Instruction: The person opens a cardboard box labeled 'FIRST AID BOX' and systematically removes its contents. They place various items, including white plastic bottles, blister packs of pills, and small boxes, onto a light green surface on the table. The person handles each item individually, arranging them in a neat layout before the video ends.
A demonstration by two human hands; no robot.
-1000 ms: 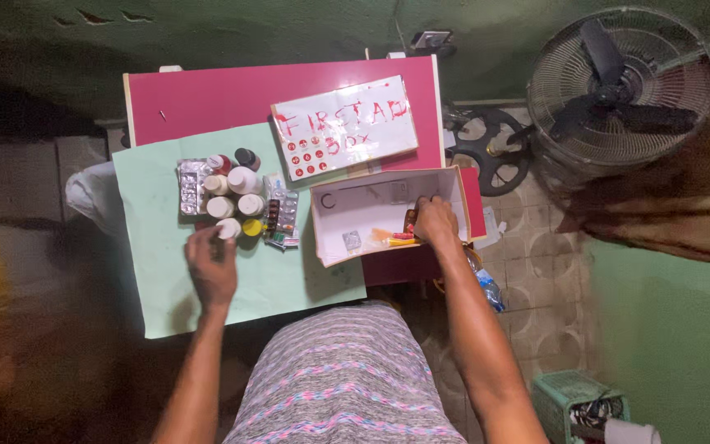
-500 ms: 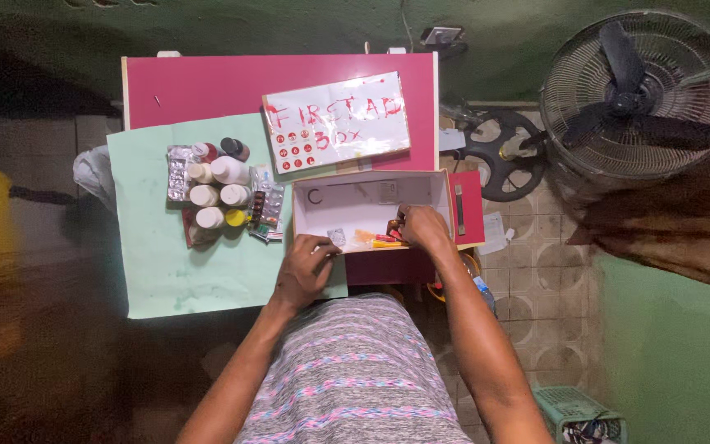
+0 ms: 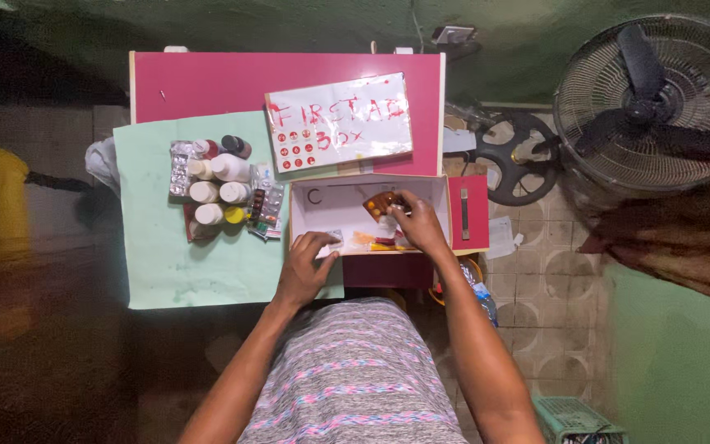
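Observation:
An open white cardboard box (image 3: 343,201) lies on a red table (image 3: 232,82). My right hand (image 3: 417,224) is inside it, holding up an orange-brown blister strip (image 3: 381,203). My left hand (image 3: 306,267) rests on the box's near left edge, gripping it. On the box floor lie a small silver blister piece (image 3: 336,237) and some orange, red and yellow items (image 3: 374,240).
A pale green sheet (image 3: 166,255) covers the table's left part. On it stand several white bottles (image 3: 215,189), with blister packs (image 3: 266,205) beside them. The hand-lettered white box lid (image 3: 340,122) lies behind the box. A standing fan (image 3: 655,99) is at right.
My left hand came from the bottles over to the box's near edge. My right hand lifted the orange-brown blister strip off the box floor.

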